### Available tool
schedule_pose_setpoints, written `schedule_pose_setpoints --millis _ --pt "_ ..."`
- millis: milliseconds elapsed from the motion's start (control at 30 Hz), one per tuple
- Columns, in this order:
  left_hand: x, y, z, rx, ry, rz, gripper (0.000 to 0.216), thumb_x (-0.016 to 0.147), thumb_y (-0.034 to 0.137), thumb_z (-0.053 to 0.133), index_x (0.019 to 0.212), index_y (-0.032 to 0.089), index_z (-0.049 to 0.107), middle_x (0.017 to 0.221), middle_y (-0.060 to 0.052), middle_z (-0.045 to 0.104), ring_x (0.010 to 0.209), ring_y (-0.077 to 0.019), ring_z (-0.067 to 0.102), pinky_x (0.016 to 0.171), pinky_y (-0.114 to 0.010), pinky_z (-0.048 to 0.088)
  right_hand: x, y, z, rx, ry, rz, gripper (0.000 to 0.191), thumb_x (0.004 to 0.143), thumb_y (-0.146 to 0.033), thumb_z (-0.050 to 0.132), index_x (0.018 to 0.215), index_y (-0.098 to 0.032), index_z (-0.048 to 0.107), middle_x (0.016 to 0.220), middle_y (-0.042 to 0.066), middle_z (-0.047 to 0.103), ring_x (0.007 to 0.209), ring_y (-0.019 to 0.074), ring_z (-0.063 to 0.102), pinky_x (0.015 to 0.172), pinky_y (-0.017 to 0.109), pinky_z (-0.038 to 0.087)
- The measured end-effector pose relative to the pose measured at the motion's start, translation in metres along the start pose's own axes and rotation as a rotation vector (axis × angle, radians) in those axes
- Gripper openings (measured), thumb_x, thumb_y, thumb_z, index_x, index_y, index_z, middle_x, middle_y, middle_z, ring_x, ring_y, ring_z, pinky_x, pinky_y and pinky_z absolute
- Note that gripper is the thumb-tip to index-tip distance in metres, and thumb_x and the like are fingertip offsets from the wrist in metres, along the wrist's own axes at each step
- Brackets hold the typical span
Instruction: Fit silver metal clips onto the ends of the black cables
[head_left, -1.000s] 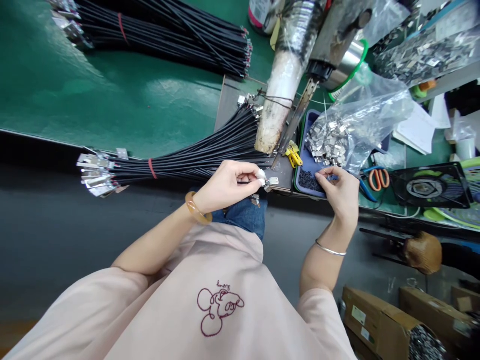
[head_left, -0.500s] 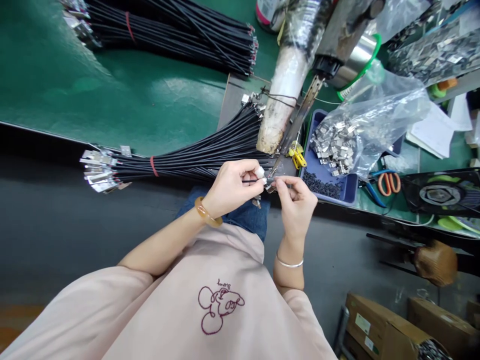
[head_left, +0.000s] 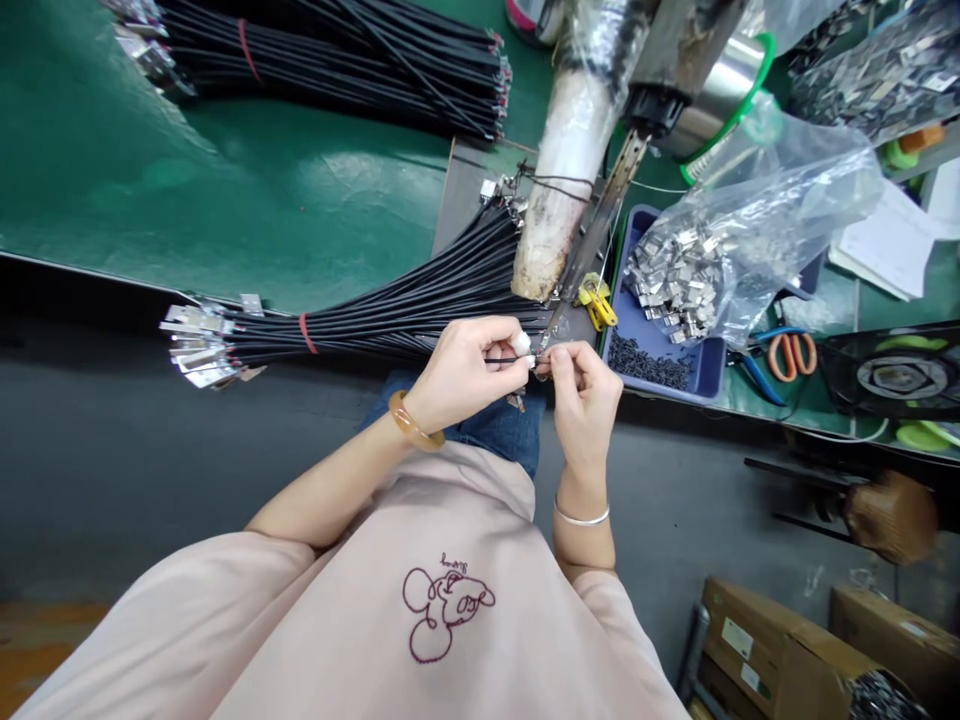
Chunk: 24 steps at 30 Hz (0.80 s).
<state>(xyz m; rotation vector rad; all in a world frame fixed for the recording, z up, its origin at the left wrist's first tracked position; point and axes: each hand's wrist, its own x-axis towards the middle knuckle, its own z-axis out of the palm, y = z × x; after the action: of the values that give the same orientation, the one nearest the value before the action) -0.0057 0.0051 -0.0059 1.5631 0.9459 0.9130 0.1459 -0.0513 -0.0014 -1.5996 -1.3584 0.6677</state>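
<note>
My left hand (head_left: pixel 474 372) is closed on a thin black cable (head_left: pixel 501 361), pinching it close to its end; white covers sit on the fingertips. Facing it, my right hand (head_left: pixel 589 400) pinches a small metal connector (head_left: pixel 541 371) against the cable end. Fingers hide most of the connector. Just behind both hands lies a bundle of black cables (head_left: pixel 390 305) with metal connectors at its left end, tied by a red band (head_left: pixel 307 333). Above the fingertips, a soldering iron (head_left: pixel 611 195) slants down beside a plastic-wrapped tube (head_left: pixel 559 150).
To the right stands a blue tray (head_left: pixel 705 378) with small black pieces and a plastic bag of metal shells (head_left: pixel 675 280). A yellow clip-like piece (head_left: pixel 598 302), orange-handled pliers (head_left: pixel 792 355) and a solder spool (head_left: pixel 724 100) are nearby. Another cable bundle (head_left: pixel 337 70) lies at the back left.
My right hand has shifted slightly up and left, bringing the metal connector up to the cable end. My left hand keeps its hold almost in place.
</note>
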Motion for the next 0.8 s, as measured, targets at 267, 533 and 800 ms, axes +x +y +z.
schedule_pose_setpoints --millis 267,533,800 --pt "0.000 0.000 0.000 -0.010 -0.007 0.004 0.010 0.075 0.017 0.064 0.071 0.016 0.055 0.066 0.002 0.053 0.061 -0.0086 0.051 0.057 -0.019 0.043 0.000 -0.002 0.001 -0.036 -0.013 -0.025 0.028 0.101 -0.037 0.053 0.081 -0.020 0.062 0.075 -0.002 0.066 0.069 0.0107 0.062 0.066 0.025 0.047" --pt "0.002 0.003 -0.007 -0.016 -0.068 0.037 0.007 0.076 0.015 0.063 0.070 0.014 0.061 0.067 0.001 0.056 0.060 -0.0080 0.049 0.055 -0.019 0.041 0.000 -0.005 -0.001 -0.207 0.146 -0.142 0.030 0.094 -0.037 0.065 0.070 -0.019 0.059 0.062 -0.007 0.052 0.053 0.0061 0.038 0.057 0.023 0.035" --pt "0.003 0.007 -0.012 -0.068 -0.094 0.130 0.010 0.083 0.019 0.069 0.080 0.012 0.075 0.073 -0.002 0.066 0.062 -0.0082 0.055 0.056 -0.019 0.041 -0.003 -0.003 -0.006 -0.087 0.107 -0.097 0.018 0.095 -0.037 0.062 0.092 -0.021 0.072 0.073 -0.003 0.066 0.053 0.0077 0.049 0.054 0.023 0.042"
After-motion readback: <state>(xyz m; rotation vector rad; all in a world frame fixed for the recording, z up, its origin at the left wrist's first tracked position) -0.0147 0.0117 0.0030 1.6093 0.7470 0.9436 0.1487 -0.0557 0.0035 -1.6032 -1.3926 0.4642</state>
